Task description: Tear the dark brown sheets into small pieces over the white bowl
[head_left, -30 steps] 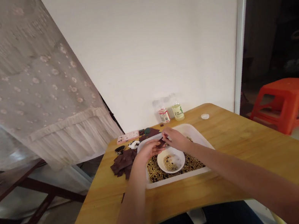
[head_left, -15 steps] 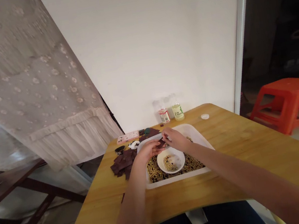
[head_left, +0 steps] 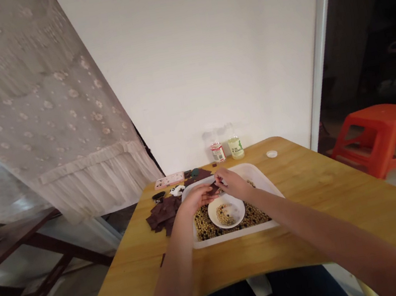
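Observation:
My left hand (head_left: 199,196) and my right hand (head_left: 230,182) meet over the far part of a white tray (head_left: 270,181). Between them is a small dark brown piece (head_left: 213,188), thin and flat, with the fingers of both hands closed on it. Just below the hands a white bowl (head_left: 236,209) sits in the tray, with some pale beads (head_left: 224,215) inside. Round yellowish and dark beads (head_left: 205,227) spread around the bowl in the tray. Left of my left hand, similar flat brown pieces (head_left: 165,214) lie in a loose pile on the table.
On the wooden table (head_left: 325,197), a red-labelled bottle (head_left: 218,152) and a green-labelled bottle (head_left: 236,148) stand by the wall. A white cap (head_left: 271,154) lies to their right. A pink phone (head_left: 169,180) is at back left. An orange stool (head_left: 390,129) stands at right.
Both hands stay nearly in place on the brown piece, with only slight finger movement. The view shifts very slightly; nothing else visibly moves.

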`<state>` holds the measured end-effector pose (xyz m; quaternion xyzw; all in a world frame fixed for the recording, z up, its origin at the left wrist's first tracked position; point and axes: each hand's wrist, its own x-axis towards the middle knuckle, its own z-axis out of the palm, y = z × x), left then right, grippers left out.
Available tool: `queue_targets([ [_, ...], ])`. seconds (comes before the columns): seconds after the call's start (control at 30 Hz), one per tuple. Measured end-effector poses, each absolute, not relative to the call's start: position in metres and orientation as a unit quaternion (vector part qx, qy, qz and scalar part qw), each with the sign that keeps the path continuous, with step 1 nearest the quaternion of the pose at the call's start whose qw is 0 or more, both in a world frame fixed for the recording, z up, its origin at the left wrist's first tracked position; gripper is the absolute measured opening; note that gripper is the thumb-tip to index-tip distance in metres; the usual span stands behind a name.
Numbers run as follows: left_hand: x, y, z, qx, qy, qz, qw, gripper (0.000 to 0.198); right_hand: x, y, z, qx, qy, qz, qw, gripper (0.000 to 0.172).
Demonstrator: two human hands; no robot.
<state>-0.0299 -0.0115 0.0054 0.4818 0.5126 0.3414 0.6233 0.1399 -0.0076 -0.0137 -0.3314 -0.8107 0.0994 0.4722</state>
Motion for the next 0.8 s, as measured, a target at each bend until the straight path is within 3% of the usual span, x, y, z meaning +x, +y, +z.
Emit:
queue_targets([
  [0.8, -0.0276, -0.0148, 0.0095, 0.48, 0.51, 0.338, 0.628, 0.032, 0.1406, -0.0085, -0.0137, -0.327, -0.813, 0.102, 0.471, 0.011],
])
